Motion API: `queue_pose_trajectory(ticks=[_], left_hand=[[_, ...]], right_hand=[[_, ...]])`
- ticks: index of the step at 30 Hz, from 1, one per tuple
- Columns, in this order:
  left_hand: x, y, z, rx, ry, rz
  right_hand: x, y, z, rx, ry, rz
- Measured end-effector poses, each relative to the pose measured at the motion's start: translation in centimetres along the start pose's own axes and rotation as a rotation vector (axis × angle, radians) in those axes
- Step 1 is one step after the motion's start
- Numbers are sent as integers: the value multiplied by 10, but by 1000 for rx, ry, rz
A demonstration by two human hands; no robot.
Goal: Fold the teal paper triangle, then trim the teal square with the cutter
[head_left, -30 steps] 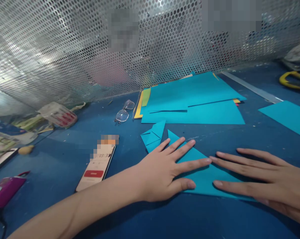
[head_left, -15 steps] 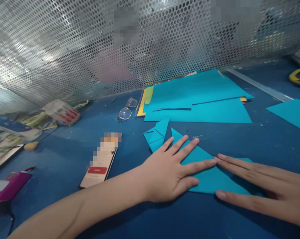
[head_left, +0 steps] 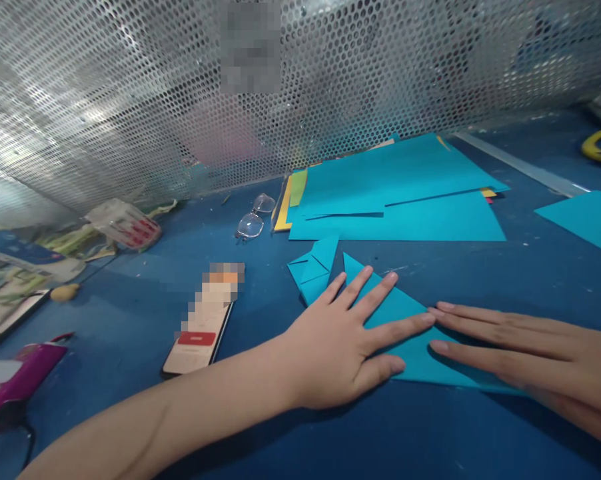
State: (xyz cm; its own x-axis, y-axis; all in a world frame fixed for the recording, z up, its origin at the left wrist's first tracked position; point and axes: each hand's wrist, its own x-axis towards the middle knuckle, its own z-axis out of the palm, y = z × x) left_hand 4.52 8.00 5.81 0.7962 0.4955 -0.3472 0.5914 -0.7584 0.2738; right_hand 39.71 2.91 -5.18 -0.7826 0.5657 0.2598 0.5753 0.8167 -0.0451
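A perforated metal screen (head_left: 130,100) stands behind a scuffed dark-blue table (head_left: 130,293). On the table lie a stack of coloured paper sheets (head_left: 400,193), a pair of glasses (head_left: 253,217), a phone (head_left: 203,323) and a small folded piece (head_left: 313,267). At the near middle, the left hand (head_left: 340,340) and right hand (head_left: 520,347) lie flat, fingers spread, pressing a teal folded paper triangle (head_left: 410,333) onto the table.

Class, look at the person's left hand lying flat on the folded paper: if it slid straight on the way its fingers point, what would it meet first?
The left hand points up and right. Sliding on over the folded paper, it would probably first reach the stack of blue sheets; depth is uncertain.
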Motion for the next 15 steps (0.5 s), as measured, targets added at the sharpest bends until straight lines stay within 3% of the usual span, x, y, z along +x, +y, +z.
queue_pose_trajectory(ticks=[5,7,12,15], left_hand=[[1,3,0,20,8,9],[1,2,-1,15,9,13],[2,-5,-6,-12,-52,40],[0,-10,-9,-17,-42,75]], right_hand=[[-5,4,0,-150,-19,-109],[-10,2,4,-113,-33,-101],[-25,-16,22,288,108,269],[-27,-18,26,373,179,360]])
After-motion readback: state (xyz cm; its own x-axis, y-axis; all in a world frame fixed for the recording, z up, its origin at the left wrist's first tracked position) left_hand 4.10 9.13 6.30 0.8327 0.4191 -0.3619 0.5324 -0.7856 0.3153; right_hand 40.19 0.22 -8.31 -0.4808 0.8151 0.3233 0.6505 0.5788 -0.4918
